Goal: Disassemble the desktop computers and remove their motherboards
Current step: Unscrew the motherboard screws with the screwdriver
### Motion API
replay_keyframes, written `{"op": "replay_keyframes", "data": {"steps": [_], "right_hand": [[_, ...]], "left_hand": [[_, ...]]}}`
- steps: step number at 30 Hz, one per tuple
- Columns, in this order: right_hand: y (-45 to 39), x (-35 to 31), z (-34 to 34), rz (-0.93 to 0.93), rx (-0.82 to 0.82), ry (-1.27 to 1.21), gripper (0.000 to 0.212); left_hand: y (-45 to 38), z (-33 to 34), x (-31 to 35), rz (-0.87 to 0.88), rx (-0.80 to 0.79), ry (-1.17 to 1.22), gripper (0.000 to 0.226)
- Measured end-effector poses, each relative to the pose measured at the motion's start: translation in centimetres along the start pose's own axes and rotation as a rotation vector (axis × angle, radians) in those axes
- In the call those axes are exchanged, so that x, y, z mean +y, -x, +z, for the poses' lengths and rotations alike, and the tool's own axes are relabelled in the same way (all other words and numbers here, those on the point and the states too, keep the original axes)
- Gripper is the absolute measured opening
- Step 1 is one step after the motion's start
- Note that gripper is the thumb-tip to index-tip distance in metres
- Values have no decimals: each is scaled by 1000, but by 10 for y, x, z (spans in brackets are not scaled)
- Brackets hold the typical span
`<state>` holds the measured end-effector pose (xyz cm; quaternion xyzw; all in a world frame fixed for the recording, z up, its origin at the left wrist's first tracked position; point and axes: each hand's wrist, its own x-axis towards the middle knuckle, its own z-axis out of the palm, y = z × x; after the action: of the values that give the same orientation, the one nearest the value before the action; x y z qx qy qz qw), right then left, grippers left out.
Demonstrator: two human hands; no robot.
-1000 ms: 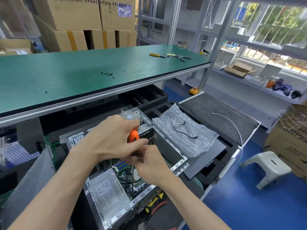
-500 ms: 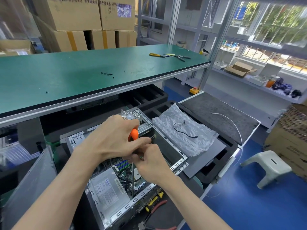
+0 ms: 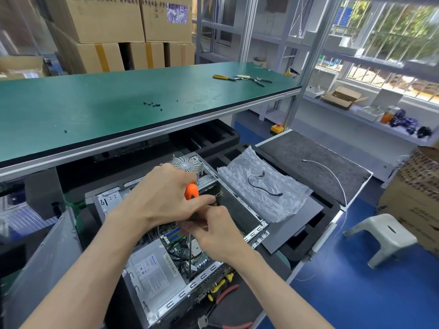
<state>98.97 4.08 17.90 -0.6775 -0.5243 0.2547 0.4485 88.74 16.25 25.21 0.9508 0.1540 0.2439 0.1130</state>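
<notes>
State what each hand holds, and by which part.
Left hand grips the screwdriver by its orange handle. Right hand pinches it lower, near the shaft; the exact spot is hidden.

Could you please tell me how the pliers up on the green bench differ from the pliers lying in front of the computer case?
The pliers on the green bench have yellow handles; the red-handled pliers by the computer case have red ones. The bench pair lies on the green bench, far from both hands; the red pair lies low on a dark surface, close to the right hand. Both lie flat and unheld.
</notes>
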Motion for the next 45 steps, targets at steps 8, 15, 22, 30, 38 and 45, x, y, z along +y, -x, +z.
{"op": "replay_keyframes", "data": {"steps": [8, 15, 22, 30, 38, 45], "right_hand": [[5, 29, 9, 61, -202, 321, 16], [8, 46, 21, 55, -349, 451, 17], [3, 46, 12, 84, -229, 329, 19], [-13, 39, -12, 34, -52, 297, 20], [-21, 44, -24, 30, 32, 277, 18], [-23, 40, -28, 25, 53, 269, 19]], "left_hand": [[-7, 4, -4, -24, -10, 57, 59], [-7, 7, -6, -31, 19, 143, 65], [-2, 10, -21, -78, 212, 462, 50], [10, 68, -60, -312, -243, 250, 22], [30, 130, -72, -317, -682, 84, 22], [28, 154, -69, -276, -751, 122, 44]]}}
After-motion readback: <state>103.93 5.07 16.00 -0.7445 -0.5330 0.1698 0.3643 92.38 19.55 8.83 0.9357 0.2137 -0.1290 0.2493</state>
